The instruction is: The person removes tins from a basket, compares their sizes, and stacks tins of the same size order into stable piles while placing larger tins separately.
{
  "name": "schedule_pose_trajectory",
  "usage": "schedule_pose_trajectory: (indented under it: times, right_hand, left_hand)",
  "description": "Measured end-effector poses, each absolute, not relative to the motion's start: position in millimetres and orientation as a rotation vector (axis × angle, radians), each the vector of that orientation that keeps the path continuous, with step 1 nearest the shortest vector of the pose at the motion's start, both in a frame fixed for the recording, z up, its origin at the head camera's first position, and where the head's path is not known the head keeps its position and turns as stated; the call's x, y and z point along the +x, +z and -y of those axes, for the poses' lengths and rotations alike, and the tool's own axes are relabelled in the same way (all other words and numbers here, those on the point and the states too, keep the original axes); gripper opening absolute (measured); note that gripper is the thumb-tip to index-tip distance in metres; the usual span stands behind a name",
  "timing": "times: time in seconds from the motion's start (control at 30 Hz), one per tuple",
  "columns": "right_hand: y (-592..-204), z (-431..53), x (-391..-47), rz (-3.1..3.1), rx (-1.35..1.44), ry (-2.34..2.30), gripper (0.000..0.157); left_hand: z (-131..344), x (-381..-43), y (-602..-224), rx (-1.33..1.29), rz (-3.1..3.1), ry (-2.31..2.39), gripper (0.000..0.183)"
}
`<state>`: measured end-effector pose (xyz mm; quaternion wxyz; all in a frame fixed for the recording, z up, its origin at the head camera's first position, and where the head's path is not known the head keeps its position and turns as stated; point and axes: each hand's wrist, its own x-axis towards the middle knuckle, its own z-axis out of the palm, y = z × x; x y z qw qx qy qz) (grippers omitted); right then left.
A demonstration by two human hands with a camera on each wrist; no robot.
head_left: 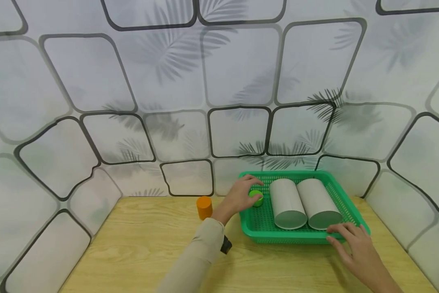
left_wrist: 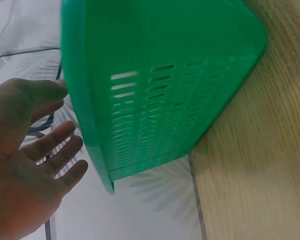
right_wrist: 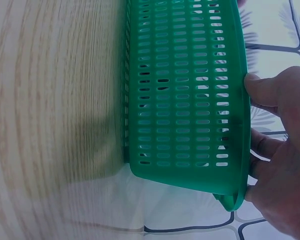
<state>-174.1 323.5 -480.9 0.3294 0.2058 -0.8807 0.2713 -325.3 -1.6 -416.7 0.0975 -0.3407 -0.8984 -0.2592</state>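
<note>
Green block (head_left: 256, 193): in basket (head_left: 289, 236) at nine o'clock, plain only from head view
Left hand (head_left: 240, 195): loosely spread, holding nothing, beside green block
Right hand (head_left: 356, 249): loose, touching basket rim, four o'clock

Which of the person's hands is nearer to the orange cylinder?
Left. The left hand is just right of the orange cylinder; the right hand is farther right, at the near right corner of the green basket.
</note>
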Motion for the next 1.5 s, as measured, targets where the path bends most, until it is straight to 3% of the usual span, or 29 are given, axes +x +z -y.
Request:
schedule_pose_trajectory:
  times: [0.5,1.5]
  right_hand:
    - [-481,-324,-174,2.282,0.556,0.684,0.037]
    - [-481,-323,-172,2.296,0.515,0.721,0.039]
  left_hand:
    - [-16,-349,-435,-1.129,2.78,-0.422,0.038]
    - [-44,-375,-448,-1.035,2.953,0.315,0.047]
